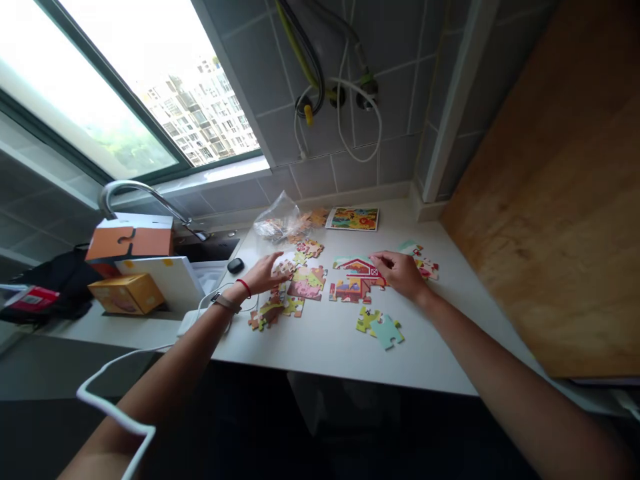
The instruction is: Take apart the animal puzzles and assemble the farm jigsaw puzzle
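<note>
My right hand [400, 272] is closed, with its fingertips pinched on a puzzle piece at the upper right edge of a joined section showing a red barn [350, 291]. My fingers partly hide that piece. To the left, my left hand [266, 273] hovers over loose puzzle pieces, thumb and fingers apart, and nothing shows in its grasp. Between the hands lies a joined pink section [307, 283]. Brown and green pieces [270, 313] are clustered below my left hand. A pale green piece [387, 332] overlaps a yellow-green one [367, 318] nearer the front edge. More pieces [428, 269] rest beyond my right wrist.
A picture card [353, 219] and a clear plastic bag [280, 219] lie at the back of the white counter [320, 350]. On the left are a black oval object [235, 265], a faucet [150, 190], an orange box [127, 293] and a white cable [113, 407]. A wooden panel [555, 200] stands right.
</note>
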A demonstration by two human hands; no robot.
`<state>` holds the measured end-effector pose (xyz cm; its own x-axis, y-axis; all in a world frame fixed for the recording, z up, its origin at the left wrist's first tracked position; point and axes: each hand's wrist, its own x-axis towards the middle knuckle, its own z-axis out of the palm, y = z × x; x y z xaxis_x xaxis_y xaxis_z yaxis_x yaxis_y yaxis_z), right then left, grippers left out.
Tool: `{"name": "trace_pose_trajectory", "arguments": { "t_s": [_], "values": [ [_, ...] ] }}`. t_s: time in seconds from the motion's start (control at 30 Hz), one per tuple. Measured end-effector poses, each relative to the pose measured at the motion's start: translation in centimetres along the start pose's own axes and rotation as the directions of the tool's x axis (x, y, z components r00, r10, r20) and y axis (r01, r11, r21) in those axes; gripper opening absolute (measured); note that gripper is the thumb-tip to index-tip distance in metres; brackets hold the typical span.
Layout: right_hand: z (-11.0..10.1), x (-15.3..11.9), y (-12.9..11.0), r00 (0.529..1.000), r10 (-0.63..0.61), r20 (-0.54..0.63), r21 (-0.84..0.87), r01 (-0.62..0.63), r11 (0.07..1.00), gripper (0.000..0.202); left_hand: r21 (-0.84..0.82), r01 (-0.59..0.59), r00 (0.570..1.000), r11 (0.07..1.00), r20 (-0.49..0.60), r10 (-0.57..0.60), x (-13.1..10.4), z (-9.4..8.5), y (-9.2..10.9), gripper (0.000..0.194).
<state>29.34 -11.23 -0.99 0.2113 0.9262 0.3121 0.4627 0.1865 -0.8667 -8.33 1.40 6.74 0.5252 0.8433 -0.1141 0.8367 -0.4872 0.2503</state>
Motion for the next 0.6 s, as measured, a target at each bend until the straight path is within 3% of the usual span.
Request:
{"name": "trace_pose_trajectory", "arguments": {
  "t_s": [0.07,0.27,0.6],
  "values": [
    [0.0,0.0,0.1,1.0,0.001,-0.001,0.004,-0.001,1.0,0.033,0.024,0.017,0.992,1.0,0.126,-0.02,-0.1,0.1,-0.6,0.097],
    [-0.1,0.2,0.3,1.0,0.004,-0.013,0.016,-0.004,1.0,0.028,0.052,0.0,0.979,0.999,0.203,-0.01,0.7,-0.2,-0.9,0.109],
    [0.0,0.3,0.4,1.0,0.003,0.005,0.005,-0.003,1.0,0.026,0.075,0.01,0.962,0.997,0.273,-0.03,2.6,-2.7,-1.1,0.088]
  ]
}}
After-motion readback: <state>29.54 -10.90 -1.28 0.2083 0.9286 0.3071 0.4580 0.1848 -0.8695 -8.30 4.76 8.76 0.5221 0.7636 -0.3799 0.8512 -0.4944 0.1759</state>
